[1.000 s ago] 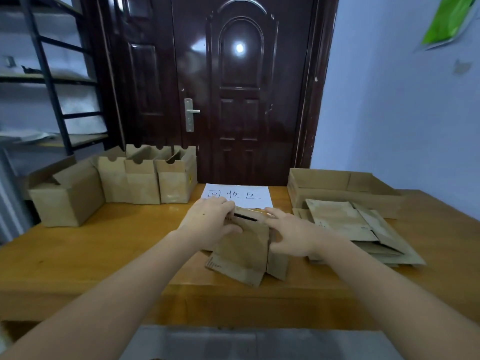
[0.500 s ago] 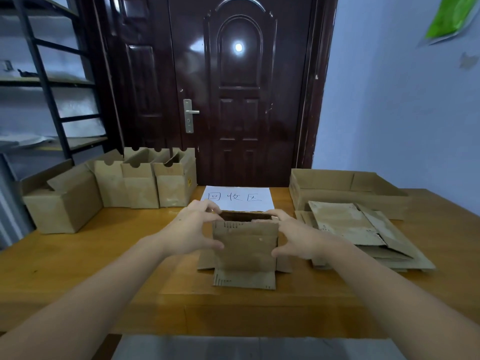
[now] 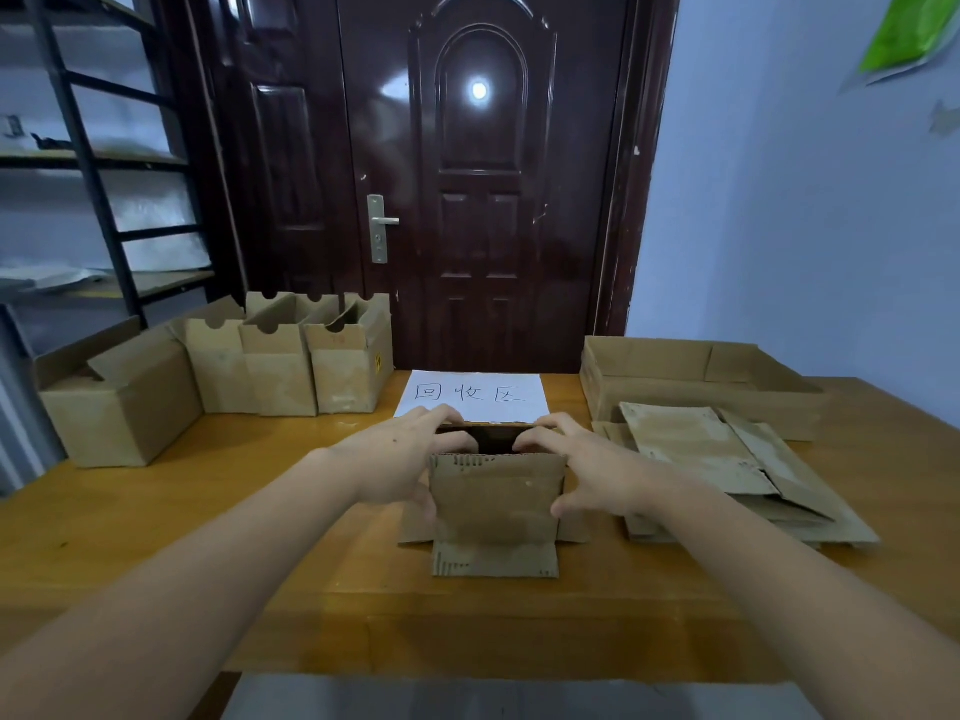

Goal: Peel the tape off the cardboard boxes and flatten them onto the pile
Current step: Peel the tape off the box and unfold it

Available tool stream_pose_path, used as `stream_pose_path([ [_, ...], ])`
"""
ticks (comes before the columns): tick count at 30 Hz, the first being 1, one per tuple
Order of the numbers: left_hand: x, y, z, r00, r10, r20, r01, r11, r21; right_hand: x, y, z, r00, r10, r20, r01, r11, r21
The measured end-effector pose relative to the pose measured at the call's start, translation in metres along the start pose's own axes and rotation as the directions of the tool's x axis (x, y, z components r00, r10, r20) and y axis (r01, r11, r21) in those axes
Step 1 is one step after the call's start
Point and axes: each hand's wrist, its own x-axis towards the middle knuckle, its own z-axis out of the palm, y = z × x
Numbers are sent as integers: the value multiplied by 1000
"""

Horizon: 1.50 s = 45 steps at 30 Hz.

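A small brown cardboard box (image 3: 496, 504) stands upright at the middle of the wooden table (image 3: 156, 522), its top open and its lower flaps spread flat on the wood. My left hand (image 3: 400, 459) grips its left side, fingers curled over the top rim and thumb on the front face. My right hand (image 3: 576, 467) holds the right side the same way. To the right lies the pile of flattened boxes (image 3: 727, 470). No tape shows on the box.
Several upright open boxes (image 3: 280, 366) stand in a row at the back left, a larger one (image 3: 119, 402) beside them. A white sheet with handwriting (image 3: 475, 394) lies behind the box. A low cardboard tray (image 3: 691, 376) sits back right. A dark door and metal shelving stand behind.
The box was tilted and half folded a second ago. It now stands squared and upright, with both hands moved to its two sides and fingers over the open top.
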Motion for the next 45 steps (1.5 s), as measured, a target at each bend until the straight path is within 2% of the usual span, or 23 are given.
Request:
stream_pose_path([
  [3,-1,3,-3,1000,0,-18,0,1000,12,-1,-2,-4,1000,-13,-26,13,1000,-24],
  [7,-2,6,-5,999,-13,-43,12,1000,-13,-3,-7,0,996,17,-90,-14,999,29],
  [10,-6,5,-1,994,-79,-76,66,986,-155,-6,-4,2,982,86,-168,-46,973,227],
  [14,-9,11,9,954,-260,-148,201,924,-327,-8,1,21,953,247,-173,-109,817,567],
  [17,-6,17,21,920,-338,-199,246,892,-379,-3,6,40,938,319,-138,-160,747,645],
  [19,-6,19,27,872,-436,-222,276,813,-512,-3,9,44,938,321,-128,-160,732,662],
  [22,-9,15,32,807,-567,-164,227,556,-800,-5,14,42,916,360,-176,-111,650,752],
  [23,-10,12,34,806,-571,-155,211,522,-826,-6,16,39,914,363,-181,-87,612,786],
  [26,-14,6,39,781,-581,-227,188,566,-803,-7,15,30,913,373,-165,-56,516,855],
  [28,-15,9,38,792,-549,-265,163,610,-775,-7,11,28,875,431,-221,-47,531,846],
  [31,-12,13,39,826,-493,-273,169,679,-714,-7,8,31,839,428,-337,-16,637,771],
  [34,-12,12,45,840,-511,-182,260,674,-692,-10,8,31,842,392,-371,-3,691,723],
  [36,-13,11,49,840,-530,-116,320,657,-683,-12,13,30,901,333,-279,-57,727,684],
  [38,-12,14,50,849,-527,-50,356,638,-683,-13,16,31,960,275,-56,-190,782,594],
  [40,-12,19,49,861,-508,28,368,584,-724,-12,17,32,948,283,144,-316,796,516],
  [41,-12,21,48,870,-487,74,373,553,-745,-10,17,33,932,308,193,-364,796,484],
  [43,-14,24,46,883,-426,198,415,507,-756,-7,17,33,900,363,241,-432,816,384],
  [45,-16,26,47,876,-361,319,474,524,-707,-3,15,33,870,419,262,-476,851,222],
])
